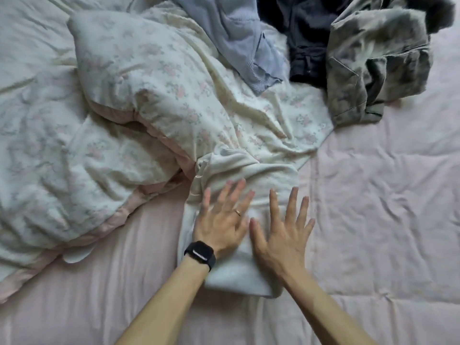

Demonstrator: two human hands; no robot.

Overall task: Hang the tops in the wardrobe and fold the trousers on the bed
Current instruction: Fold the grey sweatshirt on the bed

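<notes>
My left hand (221, 220) and right hand (283, 236) lie flat, fingers spread, pressing the cream trousers (239, 272) on the pink bed (373, 220), seemingly mid-fold. The blue striped top (239, 38), dark garment (306, 46) and grey-green garment (373, 66) lie heaped beyond, so most remains

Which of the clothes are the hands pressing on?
The white garment, lowest in the picture. The left hand and right hand lie flat on it; the blue shirt, dark garment and grey mottled one lie untouched farther away.

A rumpled floral duvet (139, 90) with pink lining lies bunched at the left.
</notes>
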